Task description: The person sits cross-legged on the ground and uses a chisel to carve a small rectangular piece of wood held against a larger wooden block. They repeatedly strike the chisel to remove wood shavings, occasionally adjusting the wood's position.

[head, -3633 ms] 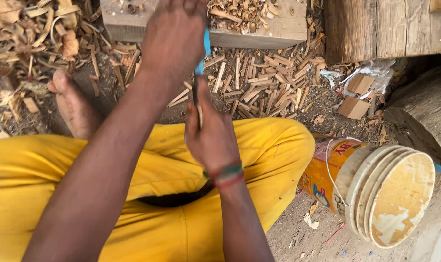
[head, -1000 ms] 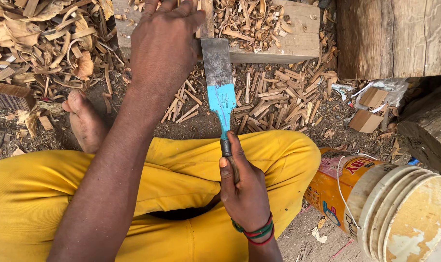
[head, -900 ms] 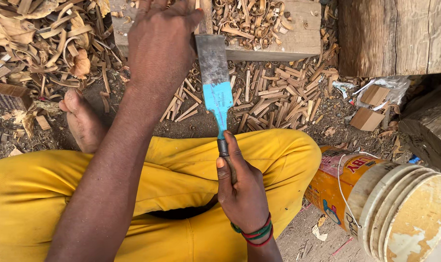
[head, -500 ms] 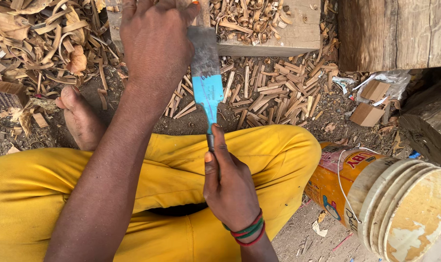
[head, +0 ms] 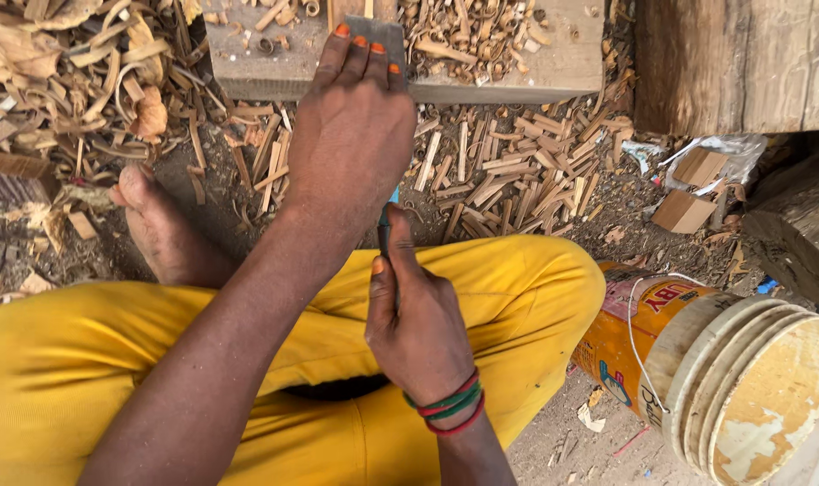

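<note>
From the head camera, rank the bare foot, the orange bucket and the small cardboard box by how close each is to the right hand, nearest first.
From the right hand:
1. Orange bucket, lying on its side to the right.
2. Bare foot, to the left, beside the yellow trouser leg.
3. Small cardboard box, up and to the right by the log.

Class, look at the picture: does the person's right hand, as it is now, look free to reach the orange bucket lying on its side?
Probably not at once. The right hand is closed around the chisel handle. The orange bucket lies just beyond the right knee with nothing between them, so the path itself looks free.
</note>
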